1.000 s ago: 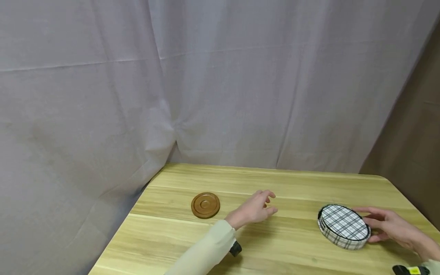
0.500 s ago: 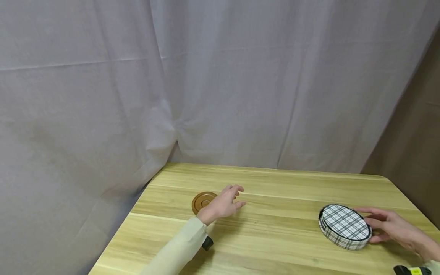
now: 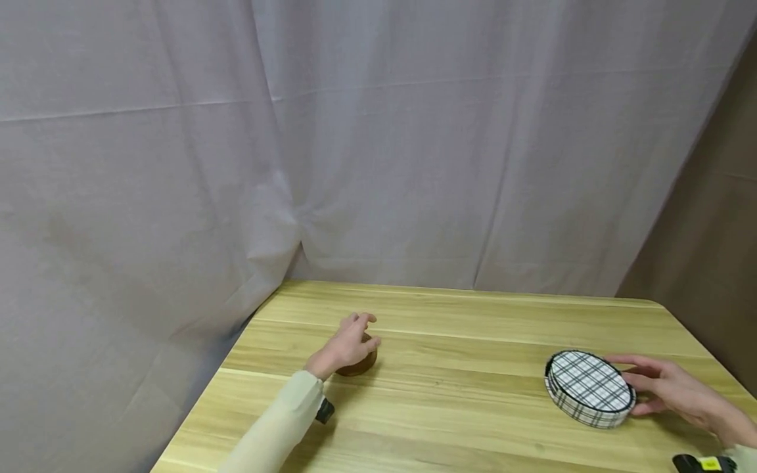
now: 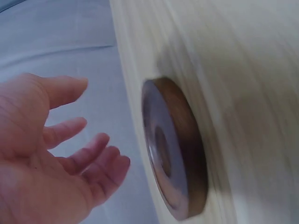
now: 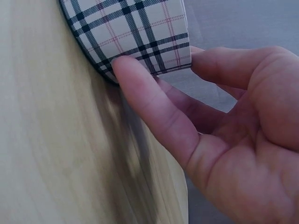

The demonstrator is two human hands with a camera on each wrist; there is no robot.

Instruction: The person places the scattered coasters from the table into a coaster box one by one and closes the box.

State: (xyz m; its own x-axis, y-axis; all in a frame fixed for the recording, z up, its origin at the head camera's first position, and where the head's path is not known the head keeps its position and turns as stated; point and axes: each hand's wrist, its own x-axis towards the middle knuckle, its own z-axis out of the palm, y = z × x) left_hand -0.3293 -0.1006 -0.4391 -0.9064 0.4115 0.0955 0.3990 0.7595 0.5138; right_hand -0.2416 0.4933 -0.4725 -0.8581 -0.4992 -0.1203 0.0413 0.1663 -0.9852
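My left hand [image 3: 349, 341] hovers with spread, loosely bent fingers over a brown round wooden coaster [image 3: 362, 365], covering much of it in the head view. In the left wrist view, the coaster [image 4: 180, 149] lies on the table with a ringed recess in its face, and a gap separates it from the left fingers [image 4: 105, 175]. At the right, my right hand [image 3: 674, 391] holds the side of a low round plaid box [image 3: 590, 381], white with black checks. Seen from the right wrist, the thumb [image 5: 154, 105] presses the box's side wall [image 5: 135, 37] while other fingers reach behind it.
A light wood-grain table [image 3: 461, 407] carries these things. Grey cloth [image 3: 390, 164] hangs along its back and left edges, and a brown curtain [image 3: 704, 217] hangs at the right. Bare tabletop lies between the coaster and the box.
My left hand has moved leftward across the table, from the middle to above the coaster. The right hand and the plaid box have stayed in place.
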